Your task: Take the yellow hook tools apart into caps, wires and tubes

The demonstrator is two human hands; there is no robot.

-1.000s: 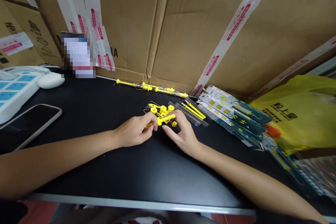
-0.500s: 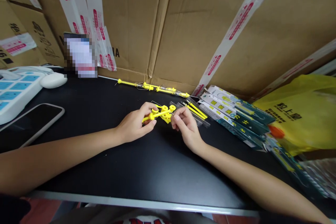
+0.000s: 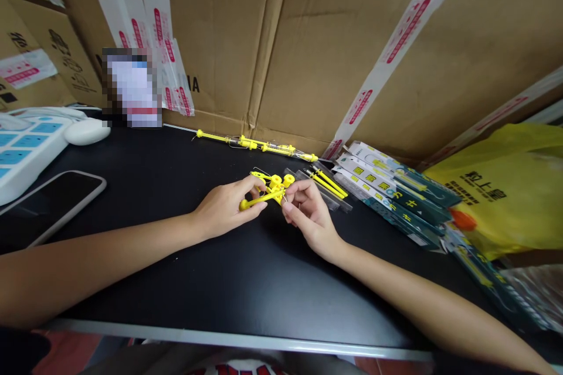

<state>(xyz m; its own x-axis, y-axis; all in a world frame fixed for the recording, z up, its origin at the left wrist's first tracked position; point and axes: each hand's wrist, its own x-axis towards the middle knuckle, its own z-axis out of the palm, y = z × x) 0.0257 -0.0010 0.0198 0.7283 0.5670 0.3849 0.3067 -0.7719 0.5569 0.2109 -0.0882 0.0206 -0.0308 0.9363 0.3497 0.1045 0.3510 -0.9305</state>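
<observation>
My left hand (image 3: 229,205) pinches a yellow plastic rod (image 3: 263,198) with a round knob at its near end. The rod slants up to the right. At its far tip, the thumb and fingers of my right hand (image 3: 310,211) are pinched on a thin metal wire hook (image 3: 284,197), partly hidden by the fingertips. Just behind the rod lies a small pile of yellow plastic caps (image 3: 276,180) on the black table (image 3: 246,287). Several yellow rods (image 3: 328,181) with clear tubes rest beyond my right hand.
Assembled yellow spring scales (image 3: 259,145) lie in a row along the cardboard (image 3: 220,41). Spring scale boxes (image 3: 391,193) and a yellow bag (image 3: 505,187) stand at right. A phone (image 3: 53,205), a power strip (image 3: 30,152) and a white oval object (image 3: 87,131) are at left.
The yellow rod has turned in my left hand, its knobbed end now facing nearer me. My right hand has shifted slightly left and down, bringing the wire hook to the rod's tip.
</observation>
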